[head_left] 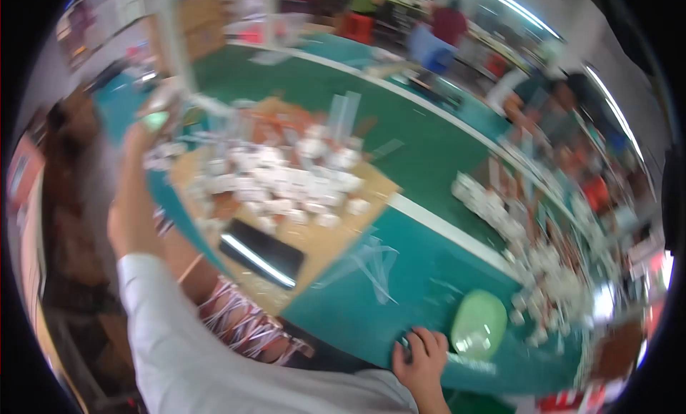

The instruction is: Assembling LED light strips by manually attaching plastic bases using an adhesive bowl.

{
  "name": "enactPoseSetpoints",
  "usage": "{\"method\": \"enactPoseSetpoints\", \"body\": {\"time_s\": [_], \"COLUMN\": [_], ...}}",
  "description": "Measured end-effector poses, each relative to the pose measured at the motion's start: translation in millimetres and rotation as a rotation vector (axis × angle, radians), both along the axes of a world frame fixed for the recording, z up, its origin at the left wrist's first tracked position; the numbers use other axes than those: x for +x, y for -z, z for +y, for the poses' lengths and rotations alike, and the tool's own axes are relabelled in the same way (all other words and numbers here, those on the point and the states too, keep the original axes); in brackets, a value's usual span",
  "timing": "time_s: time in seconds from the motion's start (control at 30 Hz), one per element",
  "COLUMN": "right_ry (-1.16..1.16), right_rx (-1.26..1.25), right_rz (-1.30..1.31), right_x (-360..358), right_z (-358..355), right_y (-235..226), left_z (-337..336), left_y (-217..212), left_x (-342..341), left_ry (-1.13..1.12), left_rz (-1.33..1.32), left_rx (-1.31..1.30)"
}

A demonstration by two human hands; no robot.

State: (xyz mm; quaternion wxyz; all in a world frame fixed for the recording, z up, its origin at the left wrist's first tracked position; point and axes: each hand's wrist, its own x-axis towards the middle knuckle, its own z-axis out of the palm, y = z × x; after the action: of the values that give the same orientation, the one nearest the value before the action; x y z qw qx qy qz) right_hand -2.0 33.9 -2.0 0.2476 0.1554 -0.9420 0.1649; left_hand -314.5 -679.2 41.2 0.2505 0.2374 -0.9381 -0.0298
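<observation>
I'm in a workshop: long green workbench [429, 156], heaps of small white parts [286, 178], co-workers [572, 106] alongside.

We count one flat brown cardboard sheet [325, 239], one dark glossy rectangular slab [261, 252] and one pale green rounded plastic piece [479, 324]. The small white packets [286, 178] blur together, too many to count.

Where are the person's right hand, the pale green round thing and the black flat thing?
right hand [421, 353], head view, on the knuckles.
pale green round thing [479, 324], head view, on its middle.
black flat thing [263, 252], head view, on its dark top face.
</observation>
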Motion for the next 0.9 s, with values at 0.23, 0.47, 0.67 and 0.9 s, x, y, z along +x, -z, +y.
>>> {"method": "enactPoseSetpoints", "body": {"time_s": [0.23, 0.47, 0.67, 0.9], "right_ry": [0.002, 0.168, 0.476, 0.587], "right_rx": [-0.13, -0.458, 0.107, 0.219], "right_rz": [-0.031, 0.106, 0.138, -0.238], "right_x": [-0.2, -54.2, -192.7, -205.8], "right_z": [11.4, 121.2, 281.3, 300.5], "right_y": [-7.1, -69.0, -57.0, -70.5], "left_z": [151.8, 504.2, 634.9, 648.2], "left_y": [-116.7, -64.0, 26.3, 40.1], "left_x": [57.7, 253.0, 280.3, 286.8], "left_ry": [0.325, 1.254, 1.23, 1.073], "left_rz": [0.393, 0.625, 0.395, 0.349], "left_rx": [-0.234, 0.488, 0.956, 0.807]}}
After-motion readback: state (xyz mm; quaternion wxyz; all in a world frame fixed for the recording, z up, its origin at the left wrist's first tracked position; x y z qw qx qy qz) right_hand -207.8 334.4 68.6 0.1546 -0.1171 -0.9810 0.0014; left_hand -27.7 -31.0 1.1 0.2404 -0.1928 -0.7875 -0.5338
